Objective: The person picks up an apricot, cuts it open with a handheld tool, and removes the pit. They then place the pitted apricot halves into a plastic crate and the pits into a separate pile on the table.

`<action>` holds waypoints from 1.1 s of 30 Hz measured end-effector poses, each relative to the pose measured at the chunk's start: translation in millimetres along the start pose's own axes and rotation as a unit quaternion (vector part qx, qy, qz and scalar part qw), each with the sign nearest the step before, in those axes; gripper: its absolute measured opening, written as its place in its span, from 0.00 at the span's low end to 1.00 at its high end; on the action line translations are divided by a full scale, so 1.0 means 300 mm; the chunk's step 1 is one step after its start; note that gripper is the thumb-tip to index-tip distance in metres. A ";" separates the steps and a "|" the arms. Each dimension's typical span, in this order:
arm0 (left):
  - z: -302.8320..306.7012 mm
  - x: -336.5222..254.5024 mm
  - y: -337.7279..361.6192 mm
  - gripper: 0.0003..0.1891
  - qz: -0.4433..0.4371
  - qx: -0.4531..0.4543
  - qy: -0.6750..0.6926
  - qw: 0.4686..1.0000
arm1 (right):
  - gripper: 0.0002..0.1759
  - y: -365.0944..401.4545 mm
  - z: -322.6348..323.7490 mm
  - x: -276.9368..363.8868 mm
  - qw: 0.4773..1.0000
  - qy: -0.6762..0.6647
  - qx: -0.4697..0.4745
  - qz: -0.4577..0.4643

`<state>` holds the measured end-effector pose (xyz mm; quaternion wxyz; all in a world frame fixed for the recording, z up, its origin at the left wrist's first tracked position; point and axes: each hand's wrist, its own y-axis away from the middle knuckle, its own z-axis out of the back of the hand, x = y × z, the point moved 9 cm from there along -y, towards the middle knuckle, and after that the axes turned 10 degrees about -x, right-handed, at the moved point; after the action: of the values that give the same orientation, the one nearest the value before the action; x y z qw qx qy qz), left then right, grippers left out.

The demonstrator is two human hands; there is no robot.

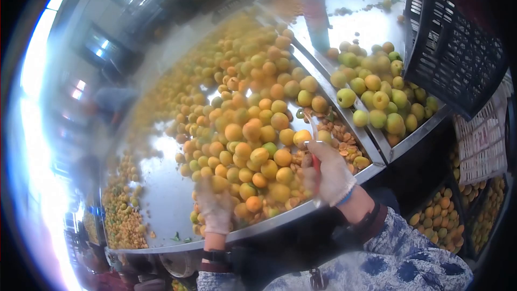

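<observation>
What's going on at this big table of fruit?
A person stands at a steel table heaped with apricots. The gloved right hand has its grip closed on a red-handled tool, its blade at one apricot beside a pile of pits. The left hand, blurred, is down among the fruit at the near edge; whether it holds any is unclear. Greener fruit fills the next tray.
</observation>
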<state>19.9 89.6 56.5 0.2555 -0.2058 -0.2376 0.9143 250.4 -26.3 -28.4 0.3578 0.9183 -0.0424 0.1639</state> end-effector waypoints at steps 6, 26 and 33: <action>-0.028 0.208 -0.083 0.28 0.089 -0.002 0.041 0.995 | 0.09 0.014 -0.013 0.016 0.999 0.005 -0.029 0.015; -0.193 -0.327 -0.221 0.11 -0.122 0.087 0.086 0.985 | 0.10 0.019 -0.017 0.053 0.999 -0.024 -0.031 0.005; -0.245 -0.362 -0.129 0.09 -0.262 0.163 -0.054 0.950 | 0.10 0.025 -0.001 0.080 0.999 -0.016 -0.026 0.014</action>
<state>155.9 81.7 46.1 0.5030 -0.0421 -0.1441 0.8511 271.5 -30.7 -15.2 0.3782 0.9106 -0.0655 0.1532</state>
